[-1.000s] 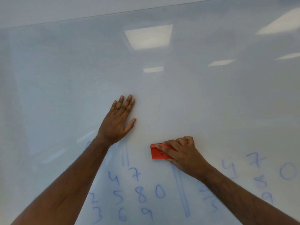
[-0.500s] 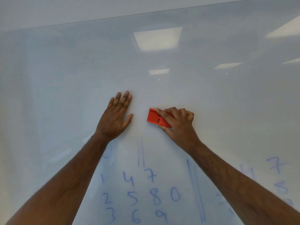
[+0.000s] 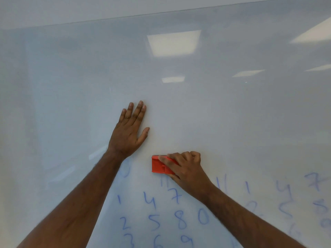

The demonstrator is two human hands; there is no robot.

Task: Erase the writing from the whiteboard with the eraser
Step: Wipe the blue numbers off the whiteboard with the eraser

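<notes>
A large glossy whiteboard (image 3: pixel 197 108) fills the view. Blue handwritten digits (image 3: pixel 161 215) in rows cover its lower middle, with more blurred digits (image 3: pixel 286 194) at the lower right and short vertical strokes (image 3: pixel 163 182) just under the eraser. My right hand (image 3: pixel 186 169) grips a red eraser (image 3: pixel 158 164) and holds it against the board right above those strokes. My left hand (image 3: pixel 129 133) lies flat on the board with straight fingers, up and to the left of the eraser.
The board's top edge (image 3: pixel 161 14) runs across the top, with pale wall above it. Ceiling lights reflect as bright patches (image 3: pixel 173 42) in the upper board. A faint blue smudge (image 3: pixel 125 171) sits beside my left wrist.
My right hand swept the eraser up beside the left hand half a second ago and has come back down to just above the digits. The left hand stays flat on the board.
</notes>
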